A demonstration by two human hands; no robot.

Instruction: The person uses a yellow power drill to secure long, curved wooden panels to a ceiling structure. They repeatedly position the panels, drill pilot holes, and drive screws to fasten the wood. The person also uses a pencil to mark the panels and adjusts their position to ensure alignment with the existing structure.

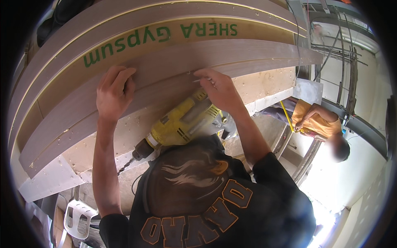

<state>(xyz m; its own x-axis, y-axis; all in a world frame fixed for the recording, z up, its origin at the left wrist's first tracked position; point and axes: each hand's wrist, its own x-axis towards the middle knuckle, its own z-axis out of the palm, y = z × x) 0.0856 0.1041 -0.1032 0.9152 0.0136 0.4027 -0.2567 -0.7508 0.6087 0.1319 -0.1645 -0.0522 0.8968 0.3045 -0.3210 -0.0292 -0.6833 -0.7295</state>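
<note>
My left hand (114, 93) rests over a long brown-grey plank (173, 62), its fingers curled inward. Whatever those fingers may hold is hidden. Farther right along the same plank, my right hand (221, 89) is closed in a pinch, with a small thin metal piece (197, 80) showing between thumb and fingers. Between my forearms, close to my chest, lies a yellow power drill (175, 124) with a black chuck and a long bit (125, 166) pointing to the lower left. Neither hand grips the drill.
Several more planks (173, 10) stretch beyond, beside a tan board (264, 25) with green lettering. Pale, speckled boarding (264, 84) runs along the near edge. A white plastic chair (80, 219) stands lower left. At right, a person in an orange shirt (316, 120) holds a yellow strip.
</note>
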